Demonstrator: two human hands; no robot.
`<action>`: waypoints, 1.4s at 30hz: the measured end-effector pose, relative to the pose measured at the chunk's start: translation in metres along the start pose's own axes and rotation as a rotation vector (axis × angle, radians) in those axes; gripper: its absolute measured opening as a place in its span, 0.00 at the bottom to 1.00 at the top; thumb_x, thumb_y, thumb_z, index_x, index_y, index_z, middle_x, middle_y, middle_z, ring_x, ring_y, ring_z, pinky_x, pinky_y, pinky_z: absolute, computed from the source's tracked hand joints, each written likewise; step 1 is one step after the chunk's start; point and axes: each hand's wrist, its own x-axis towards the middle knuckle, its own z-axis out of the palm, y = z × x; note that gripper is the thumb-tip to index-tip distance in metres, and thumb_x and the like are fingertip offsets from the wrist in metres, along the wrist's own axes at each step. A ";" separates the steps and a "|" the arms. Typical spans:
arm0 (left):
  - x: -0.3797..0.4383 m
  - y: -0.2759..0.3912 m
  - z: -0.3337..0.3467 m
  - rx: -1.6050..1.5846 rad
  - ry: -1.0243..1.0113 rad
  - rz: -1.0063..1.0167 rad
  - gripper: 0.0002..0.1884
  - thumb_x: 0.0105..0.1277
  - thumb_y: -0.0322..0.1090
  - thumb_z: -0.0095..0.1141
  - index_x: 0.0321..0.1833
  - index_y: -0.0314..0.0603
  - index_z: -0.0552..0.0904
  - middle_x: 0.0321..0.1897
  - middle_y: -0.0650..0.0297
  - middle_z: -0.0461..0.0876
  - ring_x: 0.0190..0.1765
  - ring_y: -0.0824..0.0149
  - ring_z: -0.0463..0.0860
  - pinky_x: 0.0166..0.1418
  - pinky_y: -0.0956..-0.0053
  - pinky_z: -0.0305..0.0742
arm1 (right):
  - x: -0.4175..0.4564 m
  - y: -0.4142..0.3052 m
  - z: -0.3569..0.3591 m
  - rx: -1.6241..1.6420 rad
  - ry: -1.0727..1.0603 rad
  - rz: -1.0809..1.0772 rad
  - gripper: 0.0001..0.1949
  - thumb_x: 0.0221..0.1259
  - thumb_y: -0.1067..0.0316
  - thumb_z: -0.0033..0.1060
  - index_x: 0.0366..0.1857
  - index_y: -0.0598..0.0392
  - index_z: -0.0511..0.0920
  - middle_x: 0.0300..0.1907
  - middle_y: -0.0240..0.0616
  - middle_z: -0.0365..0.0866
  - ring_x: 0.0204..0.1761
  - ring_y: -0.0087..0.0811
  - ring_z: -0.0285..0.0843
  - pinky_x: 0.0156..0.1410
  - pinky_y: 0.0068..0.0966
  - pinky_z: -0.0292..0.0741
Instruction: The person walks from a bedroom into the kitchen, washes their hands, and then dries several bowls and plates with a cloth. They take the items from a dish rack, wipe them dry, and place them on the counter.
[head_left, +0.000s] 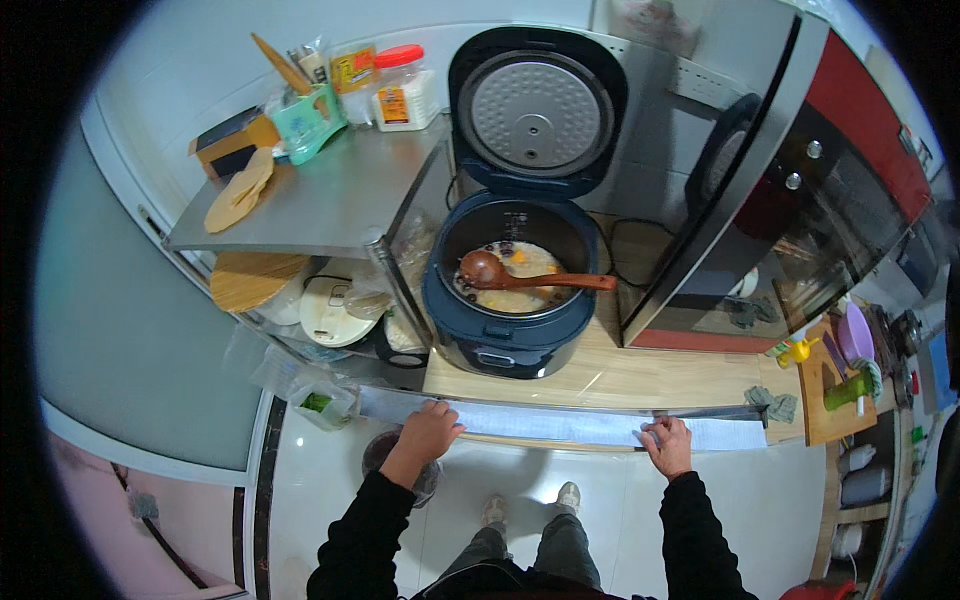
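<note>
Both hands are at a long narrow white strip (555, 426) lying along the counter's front edge. My left hand (430, 433) rests on its left part with curled fingers, which hide the contact. My right hand (667, 444) touches it toward the right, fingertips bent at its edge. Beyond the strip stands a dark blue rice cooker (517, 341) with its lid (536, 112) raised. Inside is a pale porridge (517, 301) with dark beans and orange pieces. A brown wooden ladle (525, 280) lies across the pot, its handle over the right rim.
A steel shelf (337, 202) at left holds jars, a utensil holder and a pale insole-shaped item (241, 191). At right are a glass-door cabinet (780, 225), a gray cloth (772, 403) and a wooden cutting board (821, 390). A bin (427, 484) stands below my left hand.
</note>
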 end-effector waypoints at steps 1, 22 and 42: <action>-0.002 0.001 0.002 0.001 0.036 0.011 0.14 0.58 0.46 0.53 0.35 0.43 0.76 0.38 0.61 0.74 0.46 0.57 0.74 0.39 0.62 0.76 | -0.001 0.002 0.001 -0.003 0.040 -0.005 0.09 0.50 0.57 0.60 0.32 0.46 0.81 0.38 0.37 0.74 0.46 0.38 0.69 0.51 0.38 0.63; 0.078 0.162 0.022 -0.279 0.039 0.369 0.10 0.57 0.37 0.52 0.39 0.41 0.75 0.42 0.61 0.73 0.46 0.58 0.73 0.48 0.62 0.69 | -0.072 0.157 -0.050 -0.214 0.463 0.988 0.22 0.48 0.66 0.62 0.50 0.53 0.69 0.38 0.52 0.74 0.42 0.49 0.73 0.49 0.36 0.71; 0.084 0.170 0.024 -0.093 -0.087 0.314 0.14 0.59 0.43 0.52 0.44 0.44 0.73 0.47 0.58 0.72 0.51 0.54 0.72 0.45 0.63 0.75 | -0.125 0.225 0.037 1.151 -0.125 1.340 0.30 0.45 0.78 0.54 0.58 0.45 0.63 0.50 0.41 0.69 0.41 0.36 0.74 0.41 0.43 0.75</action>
